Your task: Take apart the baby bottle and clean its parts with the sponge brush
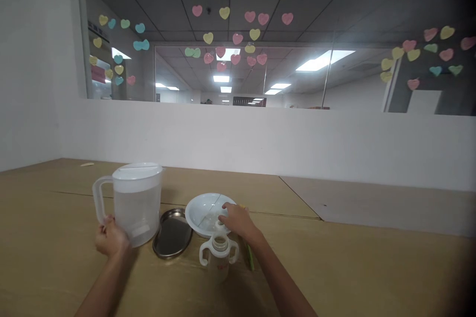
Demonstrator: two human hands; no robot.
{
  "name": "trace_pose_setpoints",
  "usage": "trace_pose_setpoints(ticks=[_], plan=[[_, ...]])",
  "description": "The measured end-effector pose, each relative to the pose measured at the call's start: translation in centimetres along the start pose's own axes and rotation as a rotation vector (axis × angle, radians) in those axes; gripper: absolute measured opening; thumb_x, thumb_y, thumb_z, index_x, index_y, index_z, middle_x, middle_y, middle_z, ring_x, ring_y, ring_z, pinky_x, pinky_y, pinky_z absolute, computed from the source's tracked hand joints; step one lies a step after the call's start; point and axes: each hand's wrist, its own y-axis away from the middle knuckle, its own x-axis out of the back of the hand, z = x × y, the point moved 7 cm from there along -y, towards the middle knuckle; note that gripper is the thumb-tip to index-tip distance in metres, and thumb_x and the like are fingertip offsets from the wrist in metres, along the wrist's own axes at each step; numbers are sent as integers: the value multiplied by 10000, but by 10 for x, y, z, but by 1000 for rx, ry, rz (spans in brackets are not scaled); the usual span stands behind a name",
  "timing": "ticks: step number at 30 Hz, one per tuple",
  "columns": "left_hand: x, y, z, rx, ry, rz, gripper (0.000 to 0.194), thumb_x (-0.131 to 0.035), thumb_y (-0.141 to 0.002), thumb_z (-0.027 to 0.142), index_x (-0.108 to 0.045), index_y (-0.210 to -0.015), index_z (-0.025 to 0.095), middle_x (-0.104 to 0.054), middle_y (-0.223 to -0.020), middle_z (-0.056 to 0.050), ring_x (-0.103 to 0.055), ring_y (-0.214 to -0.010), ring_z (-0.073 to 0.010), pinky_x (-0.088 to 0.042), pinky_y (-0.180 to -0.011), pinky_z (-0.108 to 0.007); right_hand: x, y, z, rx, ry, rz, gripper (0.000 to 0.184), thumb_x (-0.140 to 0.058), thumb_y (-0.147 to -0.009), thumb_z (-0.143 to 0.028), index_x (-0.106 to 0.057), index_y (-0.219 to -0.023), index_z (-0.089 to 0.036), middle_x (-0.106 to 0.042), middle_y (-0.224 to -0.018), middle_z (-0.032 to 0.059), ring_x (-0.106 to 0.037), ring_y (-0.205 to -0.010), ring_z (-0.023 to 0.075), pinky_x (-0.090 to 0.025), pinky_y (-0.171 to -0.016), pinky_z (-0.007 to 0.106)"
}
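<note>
Clock-face bearings, twelve o'clock pointing away from the person.

Item 1. Jug [137, 208], translucent white plastic, lidded, upright; body at two o'clock from the left hand [111, 240], handle at eleven. Left hand: fingers curled closed on the lower end of the handle.

Item 2. Bottle [218, 260], translucent, two-handled white collar, mouth open, upright; at seven o'clock from the right hand [240, 220], apart from it.

Item 3. Bowl [193, 220], white, round, a thin line crossing its inside; at nine to ten o'clock from the right hand, which reaches over its near-right rim. Right hand: thumb and forefinger parted; whether the remaining fingers hold anything cannot be told.

Item 4. Small white piece [220, 226], close below the right thumb; contact not certain.

Item 5. Tray [173, 235], dark shiny metal, kidney-like outline; at three o'clock from the left hand, between jug and bowl.

Item 6. Green strip [250, 257], partly hidden by the right forearm; between five and six o'clock from the right hand.

Markings. Bottle: small orange-red print on the front, illegible. Jug: pale rectangular patch low on the side, label or reflection undetermined. Window [282, 74], at twelve o'clock: heart-shaped stickers [197, 10] in pink, yellow, green and blue.
</note>
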Motion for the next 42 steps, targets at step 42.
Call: trace_pose_setpoints(ticks=[42], plan=[[-150,284,81,-1113,-867,-1524,321,-435,-827,247,-646,-1062,188,-617,-1101,-127,-467,-1178,-264,-306,-1025,-418,-78,81,96,-426,-938,462,516,-348,-800,-394,-463,-1229,-131,-558,-765,36,-556,-687,174,-427,-654,276]])
